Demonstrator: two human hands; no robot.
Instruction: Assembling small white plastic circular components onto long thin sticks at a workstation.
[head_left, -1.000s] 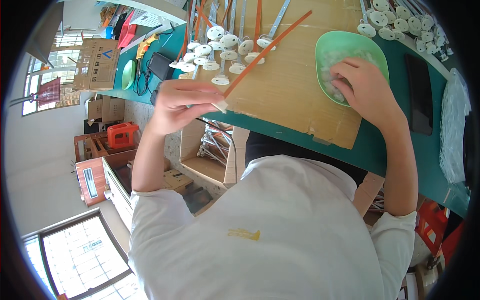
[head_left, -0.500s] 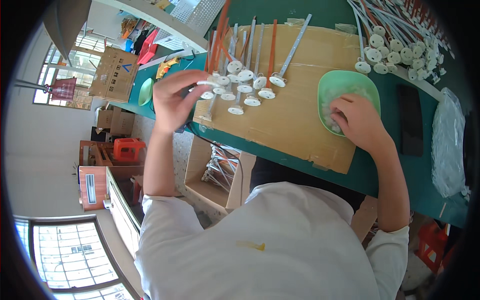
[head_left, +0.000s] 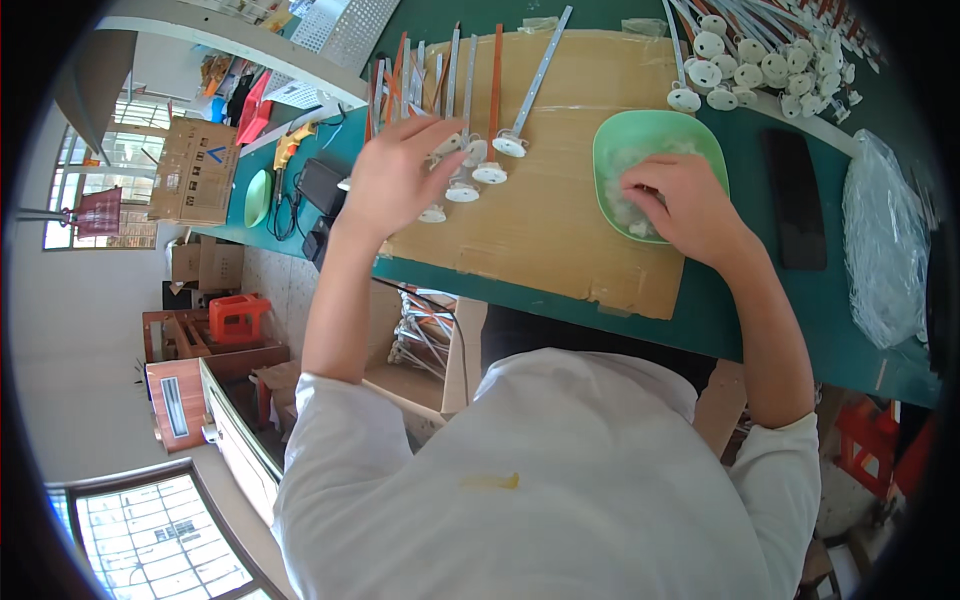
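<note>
Disc-ended strips (head_left: 490,172), lying on a cardboard sheet (head_left: 560,230) across the upper centre of the frame. Over their left-hand discs, the left hand (head_left: 393,178), thumb and fingertips apart. Right of centre, inside a green bowl (head_left: 650,124) of small pale pieces (head_left: 640,229), the right hand (head_left: 690,205), fingers curled; cannot tell whether clamped on anything. Beside the bowl, on a green surface (head_left: 725,310), a black phone (head_left: 797,195).

Whitish pieces (head_left: 626,212), seemingly blurred together

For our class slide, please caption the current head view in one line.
Left hand near strips with white discs on cardboard, right hand in a green bowl.
</note>
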